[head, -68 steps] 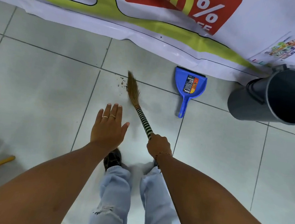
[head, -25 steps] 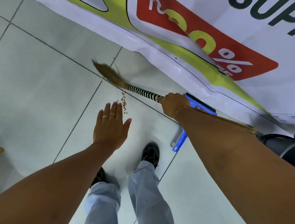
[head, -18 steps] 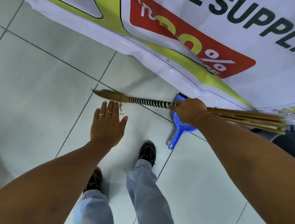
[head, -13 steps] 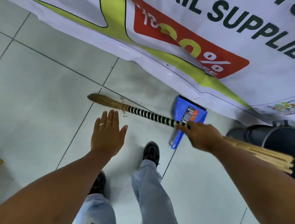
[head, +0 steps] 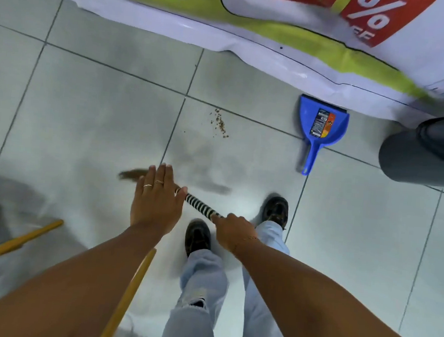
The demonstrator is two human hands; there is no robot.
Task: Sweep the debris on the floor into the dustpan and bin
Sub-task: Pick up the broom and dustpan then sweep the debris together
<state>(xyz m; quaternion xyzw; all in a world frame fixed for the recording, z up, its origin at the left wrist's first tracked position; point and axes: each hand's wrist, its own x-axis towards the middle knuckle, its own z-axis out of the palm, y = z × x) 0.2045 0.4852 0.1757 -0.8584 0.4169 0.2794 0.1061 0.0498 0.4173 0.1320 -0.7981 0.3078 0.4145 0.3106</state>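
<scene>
Moved: broom (head: 202, 206) swung back toward me, bristles blurred left of my feet.
Right hand (head: 233, 231): I'm clamped on the striped handle.
Left hand (head: 157, 203): spread flat, empty, balancing.
Debris (head: 220, 123): unswept, left of dustpan (head: 322, 128); bin (head: 424, 152) beyond.

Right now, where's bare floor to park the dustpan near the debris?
Bare tile lies between the debris and the dustpan, and left of the debris up to the banner. Crowded: by the bin, and near the shoes, where the right hand swings the broom.
</scene>
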